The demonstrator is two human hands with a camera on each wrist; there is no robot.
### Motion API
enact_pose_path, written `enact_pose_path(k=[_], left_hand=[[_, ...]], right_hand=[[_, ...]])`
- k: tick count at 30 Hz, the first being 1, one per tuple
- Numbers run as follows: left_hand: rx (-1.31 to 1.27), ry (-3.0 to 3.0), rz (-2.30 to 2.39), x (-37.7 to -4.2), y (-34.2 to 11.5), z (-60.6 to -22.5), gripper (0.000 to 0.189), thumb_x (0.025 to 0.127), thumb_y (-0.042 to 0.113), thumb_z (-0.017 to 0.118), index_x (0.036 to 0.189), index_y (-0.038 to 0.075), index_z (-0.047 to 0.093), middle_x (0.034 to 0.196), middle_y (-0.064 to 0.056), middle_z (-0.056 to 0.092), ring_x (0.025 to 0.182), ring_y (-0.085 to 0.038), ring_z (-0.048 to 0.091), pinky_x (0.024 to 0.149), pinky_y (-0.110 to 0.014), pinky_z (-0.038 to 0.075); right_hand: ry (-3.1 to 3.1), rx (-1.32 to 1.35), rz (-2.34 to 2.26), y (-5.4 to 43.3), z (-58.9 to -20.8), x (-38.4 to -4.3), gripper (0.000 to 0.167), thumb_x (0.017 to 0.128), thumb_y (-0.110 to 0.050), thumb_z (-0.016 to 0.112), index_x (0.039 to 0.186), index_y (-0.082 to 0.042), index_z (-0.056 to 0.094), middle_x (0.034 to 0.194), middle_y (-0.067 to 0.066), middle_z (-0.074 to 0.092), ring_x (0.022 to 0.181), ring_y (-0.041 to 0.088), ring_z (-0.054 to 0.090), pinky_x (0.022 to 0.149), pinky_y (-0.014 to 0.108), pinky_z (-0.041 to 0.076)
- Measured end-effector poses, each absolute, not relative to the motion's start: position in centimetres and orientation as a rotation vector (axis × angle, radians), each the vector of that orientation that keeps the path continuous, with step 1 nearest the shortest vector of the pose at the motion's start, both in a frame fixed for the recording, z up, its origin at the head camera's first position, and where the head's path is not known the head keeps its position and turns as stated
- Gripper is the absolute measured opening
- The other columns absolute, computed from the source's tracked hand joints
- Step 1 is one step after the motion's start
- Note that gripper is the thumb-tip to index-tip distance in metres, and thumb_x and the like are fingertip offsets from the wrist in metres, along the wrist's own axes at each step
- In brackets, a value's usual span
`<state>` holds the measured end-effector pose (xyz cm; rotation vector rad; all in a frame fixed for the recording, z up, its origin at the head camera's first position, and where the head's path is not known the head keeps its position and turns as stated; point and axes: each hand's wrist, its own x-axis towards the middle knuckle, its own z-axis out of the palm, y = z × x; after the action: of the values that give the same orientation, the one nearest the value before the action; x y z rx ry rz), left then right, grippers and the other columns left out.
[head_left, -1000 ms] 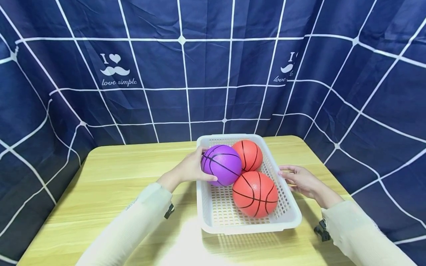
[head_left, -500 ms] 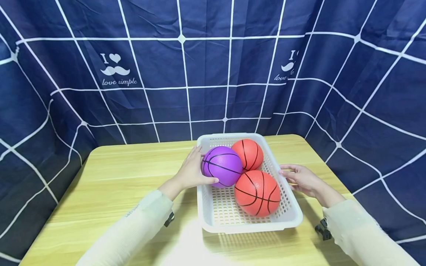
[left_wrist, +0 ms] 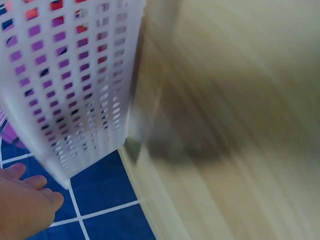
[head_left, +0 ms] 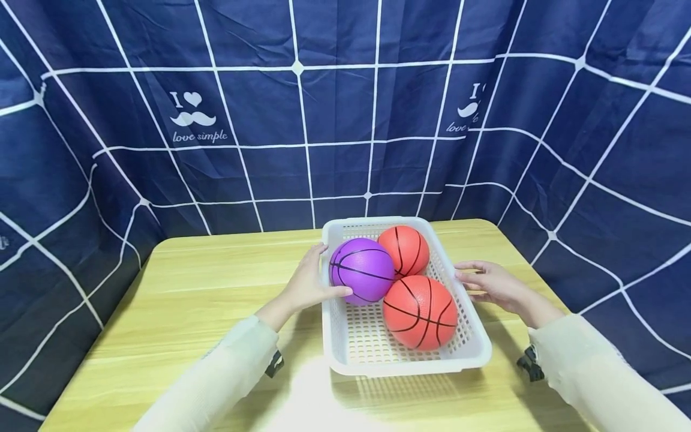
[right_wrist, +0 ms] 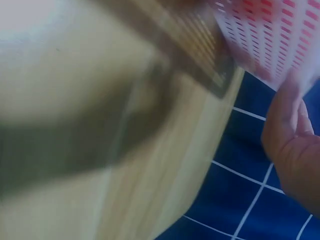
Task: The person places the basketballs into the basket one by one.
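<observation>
A white perforated plastic basket (head_left: 410, 368) holds three toy basketballs. The purple basketball (head_left: 361, 273) lies on its left side, against one red basketball (head_left: 406, 249) at the back and another red basketball (head_left: 421, 313) nearer the front. My left hand (head_left: 305, 285) is spread beside the basket's left rim, its thumb reaching over the rim to the purple ball's lower edge and its fingers off the ball. Extended fingers of my right hand (head_left: 498, 289) lie along the outside of the right rim. In the left wrist view, the left hand (left_wrist: 27, 202) is beside the basket's wall (left_wrist: 12, 95).
The basket stands on a light wooden table (head_left: 232, 264), towards its right side. A dark blue curtain (head_left: 335, 168) with white grid lines encloses the table at the back and both sides. Dark shadows fall on the wood in both wrist views.
The left hand's fingers have slid off the purple basketball, back to the left rim. The front red basketball has shifted slightly right. The right hand stays by the right rim.
</observation>
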<state>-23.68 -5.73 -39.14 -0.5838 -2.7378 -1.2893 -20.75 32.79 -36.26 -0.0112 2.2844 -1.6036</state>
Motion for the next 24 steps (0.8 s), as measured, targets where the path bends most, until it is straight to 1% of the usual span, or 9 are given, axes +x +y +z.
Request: enact_pose_path(k=[2,4,5,7,11,13,17,21,24], left_hand=[[-0.553,-2.724,-1.327,-23.7,-6.3,-38.6,0.112,0.062,0.043,0.086,0.146,-0.001,0.027,0.149,-0.019,0.029,0.137,-0.034,0.027,0.107,-0.053,0.025],[-0.526,-2.721,-1.33,-23.7,-6.9,-37.8,0.112,0.062,0.043,0.087,0.147,0.001,0.027,0.149,-0.018,0.03,0.136,-0.033,0.028,0.107,-0.053,0.026],[-0.516,-2.725,-1.315,-23.7,-7.3,-37.4,0.112,0.062,0.044,0.086,0.147,0.002,0.026,0.149,-0.017,0.03,0.137,-0.033,0.028,0.107,-0.052,0.025],[-0.511,-2.728,-1.276,-23.7,-8.2,-36.6,0.111,0.063,0.044,0.086,0.147,0.003,0.026,0.15,-0.017,0.03,0.137,-0.033,0.028,0.108,-0.051,0.025],[-0.522,-2.717,-1.192,-23.6,-10.3,-34.8,0.108,0.065,0.042,0.085,0.147,0.003,0.028,0.149,-0.018,0.031,0.136,-0.035,0.028,0.108,-0.051,0.025],[-0.522,-2.713,-1.155,-23.5,-11.5,-33.9,0.106,0.066,0.041,0.085,0.147,0.002,0.028,0.148,-0.019,0.032,0.136,-0.036,0.029,0.108,-0.052,0.025],[-0.494,-2.734,-1.081,-23.1,-14.1,-32.3,0.104,0.07,0.042,0.083,0.147,0.001,0.027,0.148,-0.022,0.029,0.136,-0.04,0.023,0.108,-0.056,0.02],[-0.435,-2.781,-0.92,-22.4,-16.9,-31.3,0.103,0.073,0.05,0.077,0.149,0.004,0.025,0.151,-0.025,0.022,0.137,-0.045,0.016,0.105,-0.065,0.014],[-0.358,-2.798,-0.752,-21.4,-18.7,-30.9,0.103,0.074,0.059,0.072,0.15,0.007,0.024,0.151,-0.028,0.018,0.136,-0.048,0.014,0.099,-0.072,0.014]], right_hand=[[2.328,-0.032,-1.564,32.7,-35.7,-21.0,0.061,0.097,-0.025,0.054,0.139,0.012,0.03,0.126,0.018,0.054,0.114,0.028,0.054,0.088,0.04,0.048],[2.366,-0.049,-1.524,32.4,-35.0,-21.4,0.063,0.098,-0.027,0.053,0.14,0.011,0.027,0.135,0.028,0.043,0.123,0.04,0.044,0.09,0.043,0.047],[2.382,-0.06,-1.503,32.3,-34.6,-21.5,0.064,0.098,-0.028,0.053,0.141,0.011,0.026,0.138,0.031,0.037,0.126,0.044,0.038,0.091,0.044,0.046],[2.404,-0.083,-1.467,32.0,-33.8,-21.9,0.066,0.098,-0.03,0.052,0.142,0.01,0.025,0.141,0.034,0.03,0.13,0.048,0.032,0.092,0.044,0.045],[2.448,-0.138,-1.415,31.3,-32.3,-22.6,0.065,0.099,-0.029,0.051,0.144,0.008,0.023,0.141,0.035,0.03,0.129,0.048,0.032,0.091,0.044,0.045],[2.479,-0.161,-1.397,30.9,-31.5,-22.8,0.064,0.099,-0.029,0.05,0.144,0.008,0.024,0.14,0.035,0.033,0.128,0.048,0.034,0.091,0.047,0.045],[2.605,-0.181,-1.338,29.9,-29.7,-22.8,0.059,0.098,-0.028,0.052,0.142,0.006,0.031,0.134,0.032,0.043,0.123,0.044,0.043,0.089,0.05,0.046],[2.884,-0.257,-1.155,28.9,-28.5,-22.4,0.053,0.097,-0.03,0.056,0.135,0.004,0.043,0.126,0.029,0.052,0.112,0.042,0.053,0.088,0.052,0.047],[3.138,-0.379,-0.95,28.0,-28.6,-22.1,0.049,0.095,-0.029,0.058,0.131,0.003,0.048,0.123,0.029,0.054,0.107,0.044,0.055,0.088,0.055,0.045]])
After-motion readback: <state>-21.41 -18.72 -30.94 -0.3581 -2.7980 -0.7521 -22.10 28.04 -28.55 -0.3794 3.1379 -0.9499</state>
